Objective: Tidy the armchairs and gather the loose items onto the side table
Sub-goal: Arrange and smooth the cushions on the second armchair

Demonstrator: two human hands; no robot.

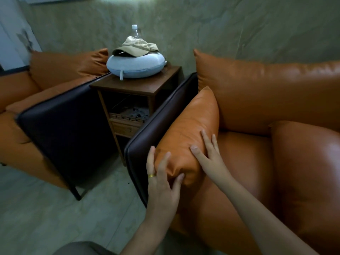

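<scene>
— Where does everything sit?
— The armchair point(257, 100) has the side table point(132, 85) just beside its left edge and the arm cushion point(187, 122) along that edge. On the tabletop's back half lies a neck pillow point(136, 66), with a cap point(136, 46) on it and a bottle point(135, 31) behind.
— The hands?
— The left hand point(161, 183) and right hand point(211, 161) press the cushion's front end, fingers spread, unclamped.

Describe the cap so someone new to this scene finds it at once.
Between the two orange armchairs stands a dark wooden side table. On it lies a pale blue cushion, with the cap on top. It is the only tan, brimmed thing there, in front of a clear bottle.
</scene>
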